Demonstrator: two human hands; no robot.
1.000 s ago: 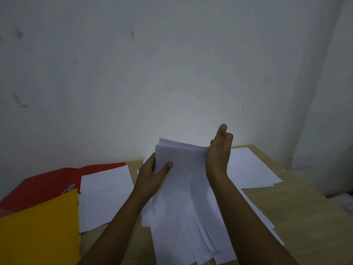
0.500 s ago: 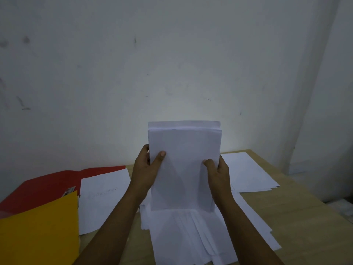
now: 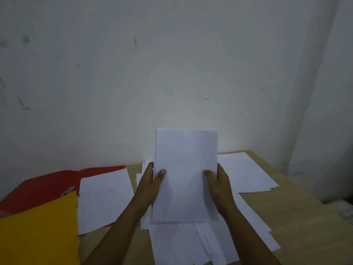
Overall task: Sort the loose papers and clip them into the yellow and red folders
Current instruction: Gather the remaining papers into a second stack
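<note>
**Paper stack held upright, both hands**

Head view: stack of white sheets (image 3: 186, 175) upright above the wooden table (image 3: 298, 226), gripped at both side edges. Left hand (image 3: 152, 185) and right hand (image 3: 217, 185) each with thumb across the front. Loose papers (image 3: 191, 243) fanned beneath. Yellow folder (image 3: 38, 236) near left; red folder (image 3: 47, 186) open behind it, single sheet (image 3: 104, 199) on top. More sheets (image 3: 246, 173) far right.
</note>
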